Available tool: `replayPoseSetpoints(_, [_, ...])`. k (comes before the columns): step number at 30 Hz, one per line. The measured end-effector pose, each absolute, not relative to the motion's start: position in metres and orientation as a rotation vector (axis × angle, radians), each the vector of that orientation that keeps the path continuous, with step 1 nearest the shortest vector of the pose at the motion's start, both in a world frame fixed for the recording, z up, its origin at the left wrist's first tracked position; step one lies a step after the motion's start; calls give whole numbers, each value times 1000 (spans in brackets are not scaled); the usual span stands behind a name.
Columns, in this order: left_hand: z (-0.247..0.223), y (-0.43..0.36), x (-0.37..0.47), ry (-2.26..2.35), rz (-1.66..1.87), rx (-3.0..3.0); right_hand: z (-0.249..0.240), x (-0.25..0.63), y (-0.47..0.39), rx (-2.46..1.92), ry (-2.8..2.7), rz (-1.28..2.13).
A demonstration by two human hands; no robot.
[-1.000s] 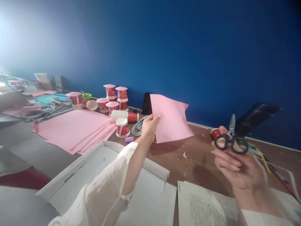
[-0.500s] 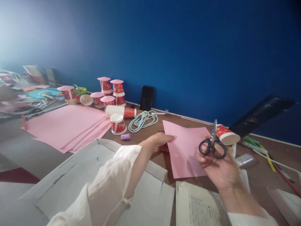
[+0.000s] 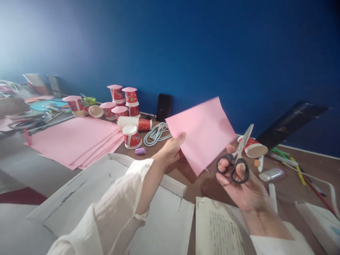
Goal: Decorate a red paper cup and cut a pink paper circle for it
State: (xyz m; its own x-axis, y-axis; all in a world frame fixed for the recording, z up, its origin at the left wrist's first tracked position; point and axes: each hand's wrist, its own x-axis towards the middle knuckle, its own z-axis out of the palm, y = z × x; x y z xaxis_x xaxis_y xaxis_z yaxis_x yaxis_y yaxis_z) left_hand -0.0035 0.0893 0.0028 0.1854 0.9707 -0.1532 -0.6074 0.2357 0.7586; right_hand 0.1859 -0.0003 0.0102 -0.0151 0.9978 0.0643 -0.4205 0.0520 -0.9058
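A sheet of pink paper (image 3: pixel 202 131) is pinched along its left side by my left hand (image 3: pixel 174 147), thumb on top and the other fingers hidden beneath. The sheet is raised and tilted above the brown table (image 3: pixel 191 184). Just right of it, my right hand (image 3: pixel 241 184) holds a pair of scissors (image 3: pixel 240 152), fingers through the black loops. The blades point up and away, and the paper's lower right edge is apart from them. Behind the scissors a red patterned paper cup (image 3: pixel 253 147) lies on its side.
On the left, a pile of pink paper (image 3: pixel 77 140) lies near several red cups with pink discs (image 3: pixel 130 95). A pale blue cord (image 3: pixel 157 134), a purple cap (image 3: pixel 140 151) and an upright cup (image 3: pixel 132 137) sit mid-table. White cardboard (image 3: pixel 106 198) and a printed booklet (image 3: pixel 220 226) lie in front.
My left hand has lifted and turned the pink paper, which now tilts up to the right. My right hand has come away from the sheet and shifted slightly left and down with the scissors.
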Motion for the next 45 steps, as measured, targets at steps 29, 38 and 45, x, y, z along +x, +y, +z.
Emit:
replayPoseSetpoints(29, [9, 102, -18, 439, 1472, 625, -13, 152, 1, -1327, -1112, 1244])
replayPoseSetpoints(38, [10, 99, -15, 457, 1429, 623, -23, 161, 5, -1313, -1173, 1184])
replayPoseSetpoints(45, [8, 99, -16, 420, 1421, 592, -22, 161, 5, -1340, -1186, 1155])
